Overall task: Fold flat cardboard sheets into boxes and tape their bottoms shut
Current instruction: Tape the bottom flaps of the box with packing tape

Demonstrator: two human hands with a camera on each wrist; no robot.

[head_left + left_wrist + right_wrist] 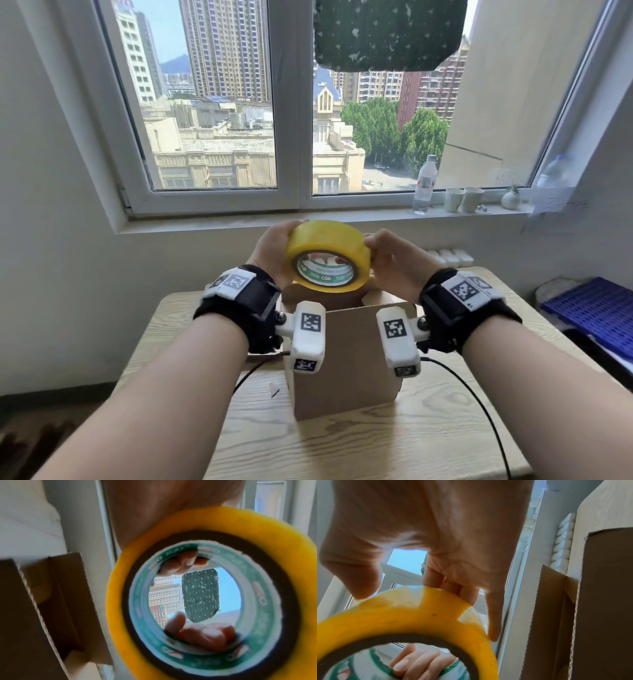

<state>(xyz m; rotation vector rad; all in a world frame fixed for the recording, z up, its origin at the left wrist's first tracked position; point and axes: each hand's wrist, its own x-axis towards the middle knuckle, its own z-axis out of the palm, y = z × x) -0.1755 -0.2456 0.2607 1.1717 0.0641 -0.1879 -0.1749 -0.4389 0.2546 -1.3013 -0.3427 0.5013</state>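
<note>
A yellow tape roll [329,255] with a green-printed core is held up in front of me, above an open brown cardboard box [342,359] that stands on the wooden table [342,445]. My left hand [274,250] grips the roll's left side, its fingers curling into the core [419,662]. My right hand [380,253] holds the right side, with thumb and fingertips [493,628] on the outer yellow face [402,615]. In the left wrist view the tape roll [223,520] fills the frame and the box [51,601] lies below left. The box's flaps [553,601] stand open.
The windowsill behind carries a water bottle [424,185], two paper cups [464,200] and a small vase [510,198]. A blue slatted crate [596,308] sits to the right of the table. A black cable [479,394] trails over the tabletop.
</note>
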